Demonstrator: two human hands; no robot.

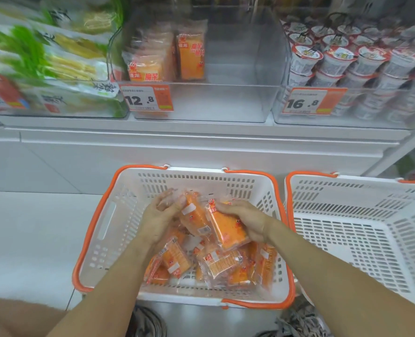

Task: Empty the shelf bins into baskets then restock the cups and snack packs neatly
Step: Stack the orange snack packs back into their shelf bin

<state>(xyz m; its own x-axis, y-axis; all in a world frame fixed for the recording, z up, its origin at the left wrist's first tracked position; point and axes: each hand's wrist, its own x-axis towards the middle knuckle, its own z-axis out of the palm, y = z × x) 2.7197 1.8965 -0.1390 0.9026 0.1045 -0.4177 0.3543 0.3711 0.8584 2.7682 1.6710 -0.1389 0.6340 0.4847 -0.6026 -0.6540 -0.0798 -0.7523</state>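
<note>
While both forearms are reaching down from the bottom of the view, a white shelf ledge (201,139) is running across the middle, carrying three clear bins. Leftmost bin (55,98) is holding green-and-yellow packs, blurred. Middle bin (238,103) is keeping only a few orange snack packs (167,59) upright in its back left corner, with a 12.8 price tag (146,100) sitting on its front. Right bin (347,117) is stacked with lidded cups (335,62) and is wearing a 16.8 tag (309,101). Below the ledge, a white basket with orange rim (97,229) is sitting on the floor, holding a loose heap of orange snack packs (216,263); a second white basket (362,239) is standing just beside it on the right. Left hand (159,217) is curling its fingers around the top edge of one pack (195,216), lifting it above the heap. Right hand (246,221) is gripping another pack (228,229) from the side, thumb over its face, the two held packs touching. Grey bundled material (301,319) is lying on the floor at the basket's near edge.
</note>
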